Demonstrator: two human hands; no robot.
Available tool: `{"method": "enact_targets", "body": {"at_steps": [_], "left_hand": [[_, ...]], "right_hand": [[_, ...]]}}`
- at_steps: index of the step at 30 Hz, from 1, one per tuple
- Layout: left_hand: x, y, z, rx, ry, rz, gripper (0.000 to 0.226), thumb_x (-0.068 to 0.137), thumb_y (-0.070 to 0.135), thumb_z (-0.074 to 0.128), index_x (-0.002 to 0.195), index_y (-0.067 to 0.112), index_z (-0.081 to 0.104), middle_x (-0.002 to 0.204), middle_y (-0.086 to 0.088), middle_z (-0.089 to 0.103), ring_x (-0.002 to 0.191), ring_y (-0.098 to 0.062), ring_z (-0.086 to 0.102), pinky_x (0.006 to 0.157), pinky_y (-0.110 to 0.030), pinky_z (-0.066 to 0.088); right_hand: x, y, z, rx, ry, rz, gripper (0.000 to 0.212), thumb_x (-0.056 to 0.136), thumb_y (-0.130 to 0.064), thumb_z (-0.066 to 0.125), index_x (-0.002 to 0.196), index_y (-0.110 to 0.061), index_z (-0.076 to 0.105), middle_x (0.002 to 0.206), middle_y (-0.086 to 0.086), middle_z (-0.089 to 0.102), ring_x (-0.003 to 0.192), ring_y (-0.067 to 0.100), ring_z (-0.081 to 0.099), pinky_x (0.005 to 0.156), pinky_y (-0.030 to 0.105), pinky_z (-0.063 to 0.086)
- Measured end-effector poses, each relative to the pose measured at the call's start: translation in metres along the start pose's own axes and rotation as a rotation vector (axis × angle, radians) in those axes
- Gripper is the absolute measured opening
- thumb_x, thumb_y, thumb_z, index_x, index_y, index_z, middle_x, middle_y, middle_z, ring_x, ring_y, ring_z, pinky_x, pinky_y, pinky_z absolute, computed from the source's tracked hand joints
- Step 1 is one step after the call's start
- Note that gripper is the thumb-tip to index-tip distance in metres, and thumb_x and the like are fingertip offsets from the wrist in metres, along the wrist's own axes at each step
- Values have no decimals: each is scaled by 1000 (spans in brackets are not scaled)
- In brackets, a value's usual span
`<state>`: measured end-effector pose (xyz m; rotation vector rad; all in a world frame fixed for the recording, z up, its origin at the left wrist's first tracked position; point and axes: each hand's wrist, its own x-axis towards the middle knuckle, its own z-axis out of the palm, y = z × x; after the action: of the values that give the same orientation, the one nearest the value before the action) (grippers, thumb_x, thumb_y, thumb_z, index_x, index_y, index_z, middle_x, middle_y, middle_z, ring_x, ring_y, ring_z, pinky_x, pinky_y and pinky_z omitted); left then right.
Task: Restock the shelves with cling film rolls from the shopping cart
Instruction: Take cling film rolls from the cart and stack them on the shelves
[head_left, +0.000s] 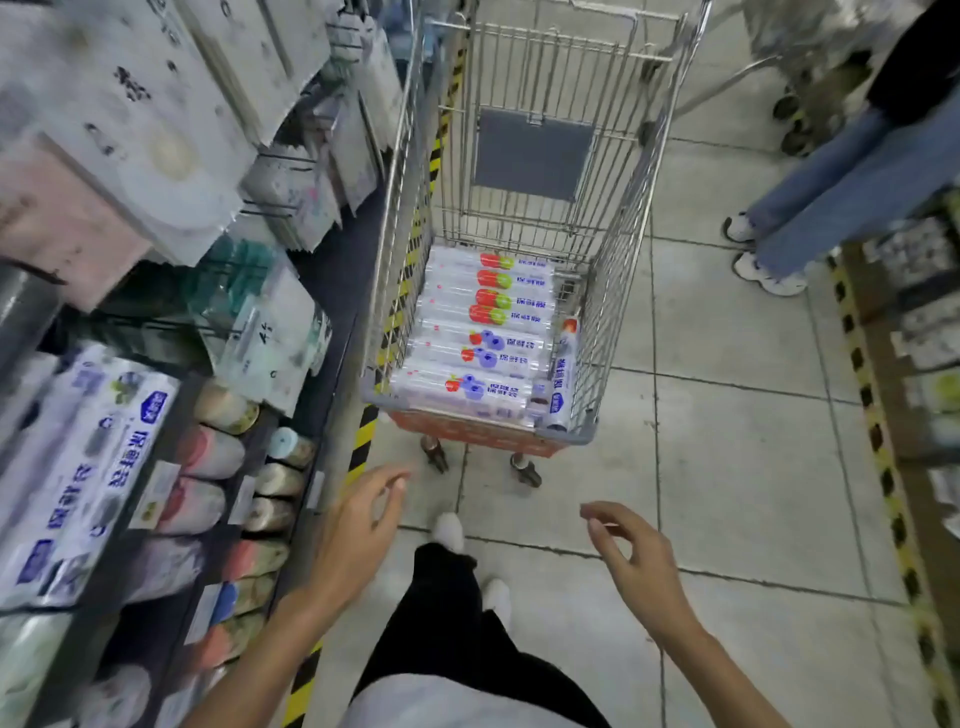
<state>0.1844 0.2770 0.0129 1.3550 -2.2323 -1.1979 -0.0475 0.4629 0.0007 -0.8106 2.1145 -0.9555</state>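
- Cart (618, 280): a shiny wire grid with a red base rim, on pale floor tiles (753, 467), close beside the shelves (150, 499) on the left.
- Rolls (483, 332): slim cylinders in glossy printed wrap, lying side by side across the cart's bottom. One more lies lengthwise along its right wall.
- Left hand (353, 535) and right hand (639, 566): both empty, fingers loosely spread, short of the cart's near edge.
- Open floor lies right of the cart, and a person in jeans (831, 197) stands beyond it.
- Black-and-yellow tape (363, 441) edges the shelf foot.
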Motion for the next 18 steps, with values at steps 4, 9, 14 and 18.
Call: {"method": "enact_targets", "body": {"at_steps": [4,9,14,18], "left_hand": [[79,14,16,15,-37,88,43,90,42,38,105,16,68,101,10,67,91,-4,61,79,-21,46],[182,24,41,14,-167,105,52,89,48,34,112,15,66,111,6,65,100,-4,57,88,-19,44],[272,30,67,105,-242,138,44,91,39,37,115,14,65,113,2,64,97,-10,58,84,-17,44],[339,-1,91,199,-289,148,42,90,34,39,115,10,64,111,-6,67,100,-22,62,85,-39,50]], "right_hand": [[73,-19,-6,27,44,-22,15,92,-13,58,98,-24,67,98,-20,67,93,1,62,80,10,44],[181,-33,6,12,88,-7,16,94,-9,54,104,-11,66,98,-3,68,87,0,60,78,10,45],[283,-24,43,-129,18,256,25,91,6,41,111,2,55,97,10,55,74,16,53,60,21,39],[336,18,77,-276,-61,576,33,88,12,38,120,8,45,118,26,51,109,38,52,77,36,42]]}}
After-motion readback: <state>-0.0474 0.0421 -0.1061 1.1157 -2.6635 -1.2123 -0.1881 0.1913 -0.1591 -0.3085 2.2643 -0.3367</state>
